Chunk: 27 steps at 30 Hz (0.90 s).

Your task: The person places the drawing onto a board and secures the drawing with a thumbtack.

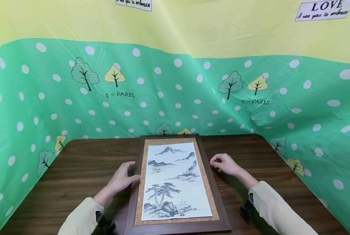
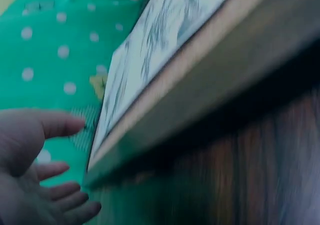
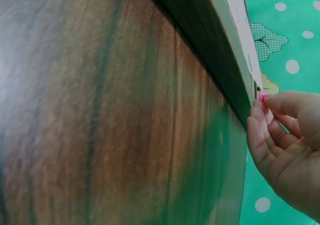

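A framed cork board (image 1: 214, 209) lies on the table, with a sheet of paper bearing an ink landscape (image 1: 175, 176) on its cork. Beside the board's left edge is my left hand (image 1: 120, 178), thumb and fingers spread and holding nothing; the left wrist view shows the same hand (image 2: 45, 170) blurred. My right hand (image 1: 226, 164) is by the board's right edge, pinching a small pink push pin (image 3: 262, 96) between thumb and index finger. Most of the pin is hidden by the fingertips.
The dark wooden table (image 1: 89, 160) extends on both sides of the board. A green and yellow curtain (image 1: 169, 88) with dots and printed trees hangs behind and around the table.
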Available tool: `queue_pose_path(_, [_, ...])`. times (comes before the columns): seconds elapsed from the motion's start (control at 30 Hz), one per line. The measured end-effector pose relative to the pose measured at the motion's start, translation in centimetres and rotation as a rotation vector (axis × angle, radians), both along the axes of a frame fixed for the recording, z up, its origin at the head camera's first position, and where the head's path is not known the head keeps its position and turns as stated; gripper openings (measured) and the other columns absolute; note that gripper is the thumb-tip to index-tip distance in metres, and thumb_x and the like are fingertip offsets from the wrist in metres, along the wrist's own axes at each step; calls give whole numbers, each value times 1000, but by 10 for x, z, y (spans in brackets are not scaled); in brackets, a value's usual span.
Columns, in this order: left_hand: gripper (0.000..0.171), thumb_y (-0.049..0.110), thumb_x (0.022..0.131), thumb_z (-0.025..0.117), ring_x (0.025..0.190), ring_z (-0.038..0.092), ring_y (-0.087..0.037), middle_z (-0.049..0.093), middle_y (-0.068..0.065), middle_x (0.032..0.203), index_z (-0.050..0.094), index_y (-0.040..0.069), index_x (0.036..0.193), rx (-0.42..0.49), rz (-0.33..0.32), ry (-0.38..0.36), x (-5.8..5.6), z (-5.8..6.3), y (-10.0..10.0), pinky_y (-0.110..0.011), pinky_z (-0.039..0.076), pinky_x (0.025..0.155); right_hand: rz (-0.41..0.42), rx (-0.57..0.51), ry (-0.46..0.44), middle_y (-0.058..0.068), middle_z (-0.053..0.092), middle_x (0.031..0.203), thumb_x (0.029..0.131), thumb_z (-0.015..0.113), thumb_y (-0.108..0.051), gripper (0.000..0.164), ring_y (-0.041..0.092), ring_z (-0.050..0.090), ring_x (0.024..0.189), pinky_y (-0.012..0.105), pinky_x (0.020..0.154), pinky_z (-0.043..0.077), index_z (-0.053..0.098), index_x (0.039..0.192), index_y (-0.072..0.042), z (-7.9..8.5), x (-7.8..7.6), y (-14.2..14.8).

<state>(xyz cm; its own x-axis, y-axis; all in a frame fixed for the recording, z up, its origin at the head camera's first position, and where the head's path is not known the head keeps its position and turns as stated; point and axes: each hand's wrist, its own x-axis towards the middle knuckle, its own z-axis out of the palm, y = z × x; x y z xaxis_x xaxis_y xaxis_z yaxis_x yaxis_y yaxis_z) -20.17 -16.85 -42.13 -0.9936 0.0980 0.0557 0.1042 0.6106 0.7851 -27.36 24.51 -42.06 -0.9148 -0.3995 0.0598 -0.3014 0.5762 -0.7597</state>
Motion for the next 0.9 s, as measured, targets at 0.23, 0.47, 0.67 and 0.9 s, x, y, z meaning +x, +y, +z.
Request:
queue_pose_path(0.23, [69,20,78,71,116,44,-39,46,-25,126,38,-8,132,-85,-113,48,-9,-12,-23,-51,37,92,-24,12,18,10,61,76,86,58,-2,9,20,54,65,32,53,50,63,86,5,-1,-7,-9])
queue_pose_path(0.47, [69,20,74,74,116,44,-39,48,-25,125,42,-10,128,-77,-174,36,-14,-20,-29,-50,36,93,-4,7,17,12,61,79,87,56,-2,10,18,54,64,30,54,50,64,88,5,-2,-11,-22])
queue_pose_path(0.67, [65,15,75,72,118,41,-40,48,-27,124,43,-14,125,-77,-242,39,-18,-25,-29,-50,33,95,19,-10,22,16,61,77,87,57,-2,11,22,55,65,35,55,51,63,88,6,0,-15,-36])
queue_pose_path(0.9, [63,14,75,72,119,41,-39,49,-26,124,44,-14,124,-54,-251,39,-20,-26,-29,-50,33,96,23,-7,26,16,60,77,87,56,-2,11,25,55,66,37,56,51,63,88,6,3,-25,-48])
